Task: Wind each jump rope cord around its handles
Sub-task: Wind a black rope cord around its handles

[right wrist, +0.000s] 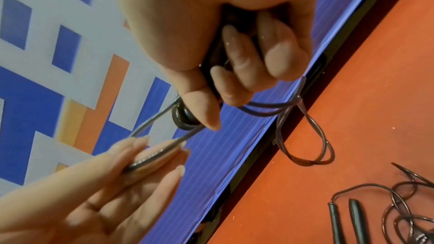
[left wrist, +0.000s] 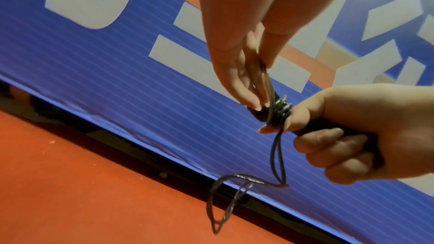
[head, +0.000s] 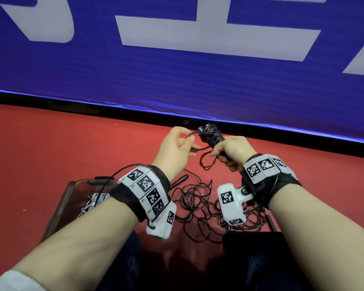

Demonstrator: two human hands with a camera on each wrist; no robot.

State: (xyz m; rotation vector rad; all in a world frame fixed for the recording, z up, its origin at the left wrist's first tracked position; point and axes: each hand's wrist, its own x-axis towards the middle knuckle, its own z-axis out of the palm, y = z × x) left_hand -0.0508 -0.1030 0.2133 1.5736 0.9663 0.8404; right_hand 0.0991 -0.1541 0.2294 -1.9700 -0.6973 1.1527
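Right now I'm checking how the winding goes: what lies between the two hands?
A short doubled run of black cord, from the left hand to the coil beside the right hand; clearest in the right wrist view.

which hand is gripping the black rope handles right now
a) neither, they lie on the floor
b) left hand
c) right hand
c: the right hand is fisted round the black handles, with cord coils wound just above its thumb, while the left hand only pinches a loop of the cord.
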